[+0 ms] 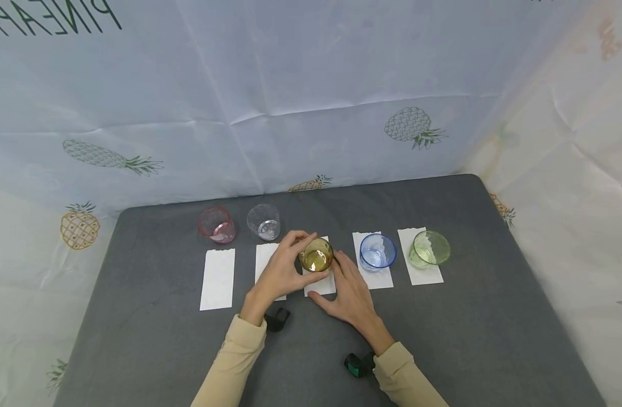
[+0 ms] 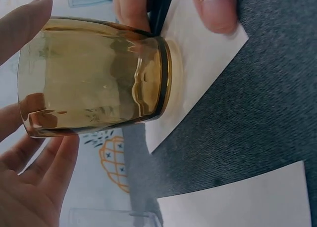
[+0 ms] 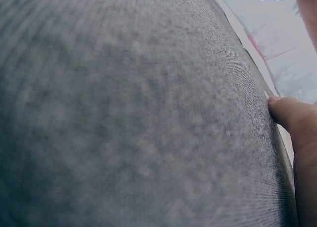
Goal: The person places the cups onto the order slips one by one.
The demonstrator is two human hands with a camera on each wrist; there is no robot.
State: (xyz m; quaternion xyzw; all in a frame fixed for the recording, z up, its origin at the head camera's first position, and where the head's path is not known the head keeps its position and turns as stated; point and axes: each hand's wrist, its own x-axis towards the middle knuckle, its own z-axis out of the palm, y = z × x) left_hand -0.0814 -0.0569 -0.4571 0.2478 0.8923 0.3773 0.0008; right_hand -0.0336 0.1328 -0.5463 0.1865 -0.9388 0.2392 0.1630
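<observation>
An amber glass [image 1: 317,257] stands upright at the middle white paper strip [image 1: 321,287]; I cannot tell whether its base touches the paper. My left hand [image 1: 284,264] holds this glass near its rim, thumb on the near side and fingers on the far side. To its right lies my right hand [image 1: 347,291], fingers extended beside the glass and thumb on the strip's near end. The left wrist view shows the amber glass [image 2: 94,78] from the side. In the right wrist view the right thumb [image 3: 292,113] is at the paper's edge.
On strips to the right stand a blue glass [image 1: 378,251] and a green glass [image 1: 429,249]. A pink glass [image 1: 216,225] and a clear glass [image 1: 264,222] stand behind two left strips, one being the leftmost paper strip [image 1: 217,280]. A pineapple-print curtain [image 1: 290,73] borders the grey table [image 1: 153,339].
</observation>
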